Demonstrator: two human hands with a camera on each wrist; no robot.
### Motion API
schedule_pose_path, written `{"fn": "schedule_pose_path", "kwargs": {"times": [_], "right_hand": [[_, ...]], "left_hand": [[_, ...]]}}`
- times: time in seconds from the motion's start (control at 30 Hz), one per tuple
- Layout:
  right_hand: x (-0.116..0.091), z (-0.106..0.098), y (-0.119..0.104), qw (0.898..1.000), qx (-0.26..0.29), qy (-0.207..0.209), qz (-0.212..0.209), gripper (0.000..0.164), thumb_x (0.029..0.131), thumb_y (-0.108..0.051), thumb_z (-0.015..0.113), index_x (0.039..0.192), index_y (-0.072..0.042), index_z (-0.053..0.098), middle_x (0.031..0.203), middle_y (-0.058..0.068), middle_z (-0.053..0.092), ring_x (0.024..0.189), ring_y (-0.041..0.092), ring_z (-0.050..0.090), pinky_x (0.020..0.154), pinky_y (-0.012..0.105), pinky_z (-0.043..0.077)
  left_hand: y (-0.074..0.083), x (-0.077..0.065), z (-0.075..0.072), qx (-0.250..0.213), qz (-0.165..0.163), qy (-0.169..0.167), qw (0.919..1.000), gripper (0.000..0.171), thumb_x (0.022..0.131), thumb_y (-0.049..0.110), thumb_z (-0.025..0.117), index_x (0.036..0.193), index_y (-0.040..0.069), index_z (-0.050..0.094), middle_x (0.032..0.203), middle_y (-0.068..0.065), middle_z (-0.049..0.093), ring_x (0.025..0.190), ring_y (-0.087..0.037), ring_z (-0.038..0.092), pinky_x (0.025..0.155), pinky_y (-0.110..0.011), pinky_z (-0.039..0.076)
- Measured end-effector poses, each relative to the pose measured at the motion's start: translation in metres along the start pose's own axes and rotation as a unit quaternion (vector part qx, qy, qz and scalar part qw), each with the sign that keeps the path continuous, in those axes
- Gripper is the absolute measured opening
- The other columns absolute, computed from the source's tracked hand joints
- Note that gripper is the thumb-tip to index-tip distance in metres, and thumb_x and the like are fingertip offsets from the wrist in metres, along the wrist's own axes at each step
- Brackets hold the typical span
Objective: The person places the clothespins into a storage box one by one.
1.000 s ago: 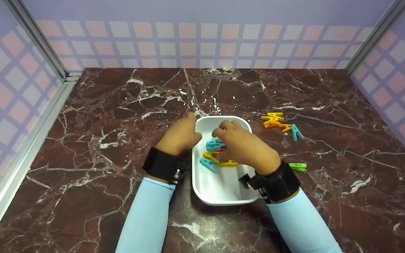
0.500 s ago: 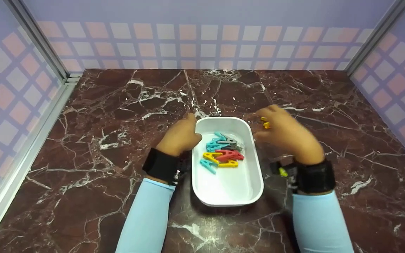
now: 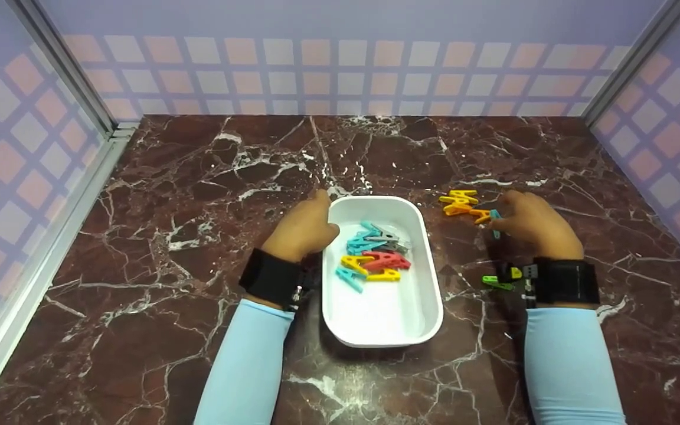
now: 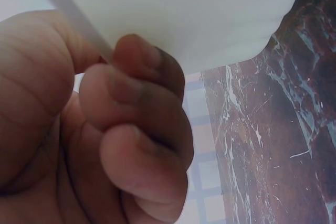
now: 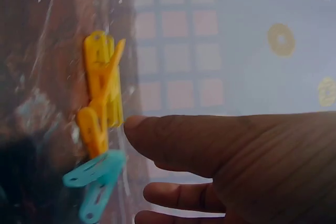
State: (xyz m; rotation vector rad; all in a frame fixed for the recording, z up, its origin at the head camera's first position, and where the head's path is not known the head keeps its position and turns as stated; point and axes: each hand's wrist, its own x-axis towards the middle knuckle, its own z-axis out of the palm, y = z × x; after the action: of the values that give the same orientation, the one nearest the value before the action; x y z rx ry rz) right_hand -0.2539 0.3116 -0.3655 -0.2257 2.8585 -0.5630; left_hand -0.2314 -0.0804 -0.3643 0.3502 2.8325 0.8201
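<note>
My left hand (image 3: 304, 227) grips the left rim of a white plastic tray (image 3: 382, 321); in the left wrist view its fingers (image 4: 149, 166) curl under the tray's edge. Inside the tray lie teal, grey, red (image 3: 386, 260) and yellow clothespins. My right hand (image 3: 538, 224) is right by a teal clothespin (image 3: 496, 223) on the table, partly hidden behind the thumb. In the right wrist view, the thumb (image 5: 173, 137) and fingers are spread, with nothing between them, beside the teal clothespin (image 5: 100, 179). Yellow (image 3: 461, 196) and orange clothespins (image 3: 480, 216) lie just left of it.
A green clothespin (image 3: 496, 283) lies on the dark marbled table (image 3: 198, 354), next to the right wrist strap (image 3: 567, 282). Tiled panels (image 3: 352, 65) close off the back and both sides.
My right hand has moved from over the tray out to the right, to the teal clothespin on the table. The left hand has stayed on the tray rim.
</note>
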Motion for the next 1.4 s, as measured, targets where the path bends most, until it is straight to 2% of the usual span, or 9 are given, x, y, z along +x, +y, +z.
{"fn": "schedule_pose_path", "kwargs": {"times": [0.17, 0.27, 0.37, 0.47, 0.63, 0.73, 0.83, 1.03, 1.4], "right_hand": [[0.004, 0.007, 0.008, 1.0, 0.017, -0.01, 0.014, 0.038, 0.087, -0.023, 0.07, 0.108, 0.002, 0.052, 0.092, 0.015, 0.055, 0.082, 0.031, 0.052, 0.07, 0.044, 0.043], [0.007, 0.011, 0.012, 0.999, 0.02, -0.022, 0.021, 0.033, 0.09, -0.022, 0.068, 0.106, 0.002, 0.052, 0.088, 0.013, 0.053, 0.079, 0.03, 0.049, 0.068, 0.042, 0.041], [0.009, 0.014, 0.014, 0.999, 0.021, -0.031, 0.027, 0.033, 0.092, -0.02, 0.065, 0.112, 0.003, 0.054, 0.094, 0.015, 0.055, 0.082, 0.031, 0.051, 0.072, 0.044, 0.042], [0.01, 0.015, 0.013, 0.999, 0.023, -0.038, 0.031, 0.035, 0.092, -0.018, 0.063, 0.118, 0.003, 0.054, 0.1, 0.017, 0.057, 0.086, 0.032, 0.052, 0.075, 0.046, 0.043], [0.007, 0.013, 0.009, 0.997, 0.03, -0.053, 0.044, 0.052, 0.088, -0.024, 0.067, 0.128, 0.004, 0.049, 0.109, 0.021, 0.058, 0.093, 0.034, 0.054, 0.08, 0.049, 0.045], [0.004, 0.011, 0.008, 0.995, 0.037, -0.066, 0.06, 0.06, 0.085, -0.026, 0.07, 0.132, 0.003, 0.046, 0.111, 0.021, 0.058, 0.094, 0.035, 0.055, 0.079, 0.048, 0.046], [0.001, 0.011, 0.008, 0.994, 0.04, -0.078, 0.069, 0.058, 0.084, -0.024, 0.07, 0.13, 0.001, 0.045, 0.108, 0.019, 0.058, 0.091, 0.033, 0.055, 0.075, 0.044, 0.046], [-0.002, 0.009, 0.005, 0.993, 0.047, -0.089, 0.063, 0.052, 0.084, -0.02, 0.071, 0.126, 0.001, 0.046, 0.104, 0.017, 0.058, 0.087, 0.031, 0.055, 0.069, 0.039, 0.047], [-0.02, -0.008, -0.019, 0.997, 0.049, -0.059, 0.02, 0.044, 0.079, -0.008, 0.062, 0.121, -0.002, 0.05, 0.1, 0.015, 0.059, 0.081, 0.029, 0.054, 0.063, 0.036, 0.046]], "left_hand": [[0.0, 0.0, 0.001, 0.0, 0.003, 0.006, 1.0, 0.06, 0.084, 0.013, 0.059, 0.137, -0.008, 0.038, 0.114, -0.026, 0.063, 0.104, -0.037, 0.061, 0.093, -0.048, 0.047], [0.0, 0.001, 0.003, 0.001, 0.002, 0.007, 1.0, 0.063, 0.084, 0.013, 0.059, 0.139, -0.008, 0.036, 0.116, -0.027, 0.063, 0.106, -0.037, 0.061, 0.095, -0.047, 0.047], [0.001, 0.0, 0.002, 0.0, -0.001, 0.004, 1.0, 0.065, 0.084, 0.013, 0.059, 0.141, -0.009, 0.034, 0.118, -0.027, 0.062, 0.108, -0.038, 0.06, 0.096, -0.048, 0.046], [0.001, 0.0, 0.001, 0.001, -0.002, 0.003, 1.0, 0.067, 0.084, 0.013, 0.059, 0.142, -0.009, 0.033, 0.119, -0.028, 0.062, 0.108, -0.038, 0.06, 0.096, -0.048, 0.046], [0.002, 0.0, 0.0, -0.002, -0.006, 0.001, 1.0, 0.066, 0.085, 0.013, 0.06, 0.142, -0.008, 0.033, 0.119, -0.028, 0.061, 0.108, -0.039, 0.06, 0.096, -0.048, 0.046], [0.001, 0.001, 0.0, -0.002, -0.007, 0.002, 1.0, 0.065, 0.085, 0.013, 0.06, 0.141, -0.009, 0.034, 0.118, -0.028, 0.061, 0.108, -0.039, 0.06, 0.096, -0.048, 0.047], [0.001, 0.001, 0.001, -0.001, -0.006, 0.003, 1.0, 0.065, 0.085, 0.013, 0.06, 0.14, -0.009, 0.033, 0.118, -0.028, 0.062, 0.107, -0.039, 0.061, 0.095, -0.048, 0.047], [0.001, 0.001, 0.001, 0.002, -0.004, -0.001, 1.0, 0.065, 0.085, 0.013, 0.059, 0.141, -0.009, 0.033, 0.118, -0.028, 0.061, 0.107, -0.038, 0.06, 0.095, -0.048, 0.047], [0.001, 0.001, 0.0, 0.008, -0.004, -0.003, 1.0, 0.067, 0.085, 0.013, 0.058, 0.143, -0.011, 0.031, 0.12, -0.028, 0.06, 0.108, -0.038, 0.06, 0.096, -0.048, 0.046]]}}
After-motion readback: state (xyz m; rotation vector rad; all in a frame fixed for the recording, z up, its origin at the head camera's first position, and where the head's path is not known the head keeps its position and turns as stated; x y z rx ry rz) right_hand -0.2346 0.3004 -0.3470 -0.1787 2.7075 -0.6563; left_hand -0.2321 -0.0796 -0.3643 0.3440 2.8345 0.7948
